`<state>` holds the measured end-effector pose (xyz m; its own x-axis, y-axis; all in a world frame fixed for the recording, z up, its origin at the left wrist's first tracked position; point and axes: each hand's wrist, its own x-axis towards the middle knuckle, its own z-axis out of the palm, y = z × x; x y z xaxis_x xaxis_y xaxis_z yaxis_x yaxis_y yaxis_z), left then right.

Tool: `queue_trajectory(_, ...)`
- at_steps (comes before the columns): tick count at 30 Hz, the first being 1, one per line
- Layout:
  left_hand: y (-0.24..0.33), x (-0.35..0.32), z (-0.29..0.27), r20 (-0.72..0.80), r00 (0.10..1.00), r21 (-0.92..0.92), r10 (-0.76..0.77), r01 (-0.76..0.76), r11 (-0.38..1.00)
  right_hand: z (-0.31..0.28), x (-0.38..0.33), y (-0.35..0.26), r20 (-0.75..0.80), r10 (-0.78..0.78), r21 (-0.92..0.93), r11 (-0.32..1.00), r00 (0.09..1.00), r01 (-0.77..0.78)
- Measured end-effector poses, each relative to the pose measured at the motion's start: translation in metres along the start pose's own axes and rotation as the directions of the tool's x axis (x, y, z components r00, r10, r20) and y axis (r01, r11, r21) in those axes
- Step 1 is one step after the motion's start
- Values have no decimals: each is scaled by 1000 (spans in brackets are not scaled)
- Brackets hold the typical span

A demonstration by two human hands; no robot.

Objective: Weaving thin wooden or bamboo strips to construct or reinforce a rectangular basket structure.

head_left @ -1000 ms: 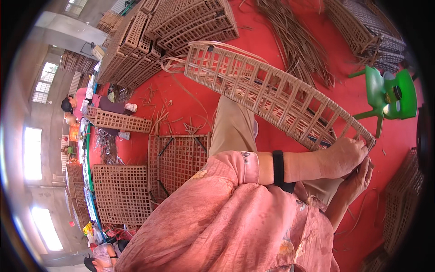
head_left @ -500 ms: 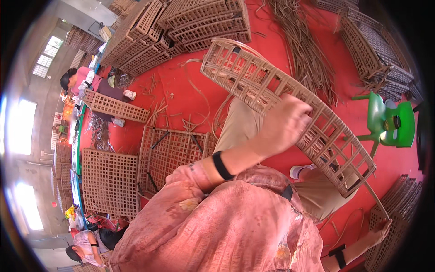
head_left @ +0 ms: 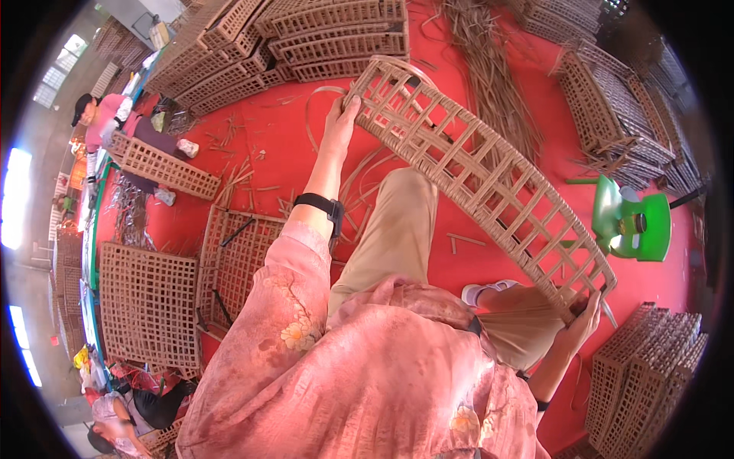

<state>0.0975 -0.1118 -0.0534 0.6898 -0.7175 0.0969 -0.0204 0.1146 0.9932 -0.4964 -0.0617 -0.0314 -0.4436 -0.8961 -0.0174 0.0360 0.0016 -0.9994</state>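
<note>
Long woven basket, open lattice sides, held aslant in front of the body: far end up and to the left, near end down by the right leg. Left hand closed round the corner of the far end, arm stretched out, black wristband on it. Right hand grasping the near end, fingers curled at its lower corner; a short strip end pokes out just beside it. Near end overlaps the right leg in view — cannot tell whether it rests there.

Left knee raised below the middle of the basket. Red floor underneath, with loose strips scattered left of the knee. Beyond the basket, a long bundle of strips lies on the floor; to the right, a green chair with a small dark round container on it.

Basket stack at the top, others along the right side. On the left, a lattice panel just beside an open basket with dark strips inside. Farther left, a co-worker with a narrow lattice piece — second person below, bent over.
</note>
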Motion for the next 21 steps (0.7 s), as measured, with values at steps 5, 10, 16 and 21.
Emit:
queue_trajectory(5,30,-27,46,103,990,205,101,-120,971,-41,119,-21,22,31,51,998,999,-32)
queue_trajectory(10,51,-128,65,248,967,318,64,-144,937,-116,211,-32,-82,-2,-237,971,997,-17)
queue_trajectory(16,68,-224,50,348,934,308,83,-198,930,-179,251,-21,-112,56,-129,989,992,-70)
queue_trajectory(21,99,-237,24,484,875,569,-23,-294,768,-189,258,-8,-169,83,-78,992,982,-97)
